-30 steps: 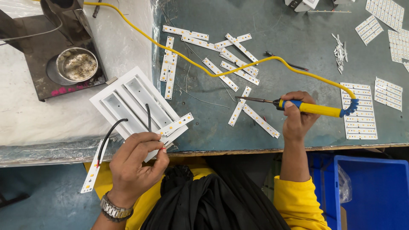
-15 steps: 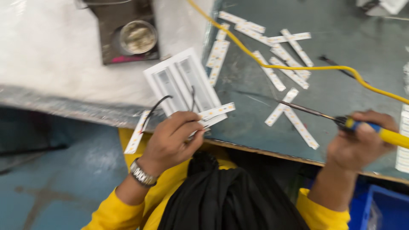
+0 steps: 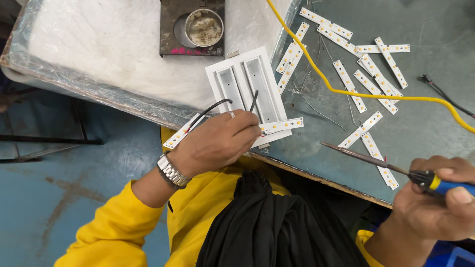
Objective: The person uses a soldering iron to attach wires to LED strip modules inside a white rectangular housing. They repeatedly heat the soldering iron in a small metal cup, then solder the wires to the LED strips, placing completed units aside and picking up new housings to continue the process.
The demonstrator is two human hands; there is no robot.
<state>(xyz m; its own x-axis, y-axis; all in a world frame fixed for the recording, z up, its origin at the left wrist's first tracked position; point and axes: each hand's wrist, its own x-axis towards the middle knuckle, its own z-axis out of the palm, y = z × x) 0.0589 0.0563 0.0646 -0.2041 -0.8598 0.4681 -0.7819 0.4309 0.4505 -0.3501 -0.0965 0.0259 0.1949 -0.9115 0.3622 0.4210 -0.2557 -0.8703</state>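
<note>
Two hands, left hand [image 3: 217, 143] grip pinching white LED strip [image 3: 281, 125], right hand [image 3: 435, 202] grip clasping soldering iron [image 3: 376, 160]

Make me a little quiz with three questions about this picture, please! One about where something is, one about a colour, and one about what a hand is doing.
1. Where is the small round tin?
A. on the floor
B. on the dark square plate at the top
C. in the right hand

2. What colour is the long cable across the table?
A. yellow
B. green
C. pink

3. What is the left hand doing?
A. resting flat and empty
B. waving in the air
C. pinching a white light strip by the white tray

Answers: 1 B, the tin sits on the dark plate. 2 A, the cable is plainly yellow. 3 C, the fingers close on the strip's end, while the right hand grips the soldering iron.
</note>
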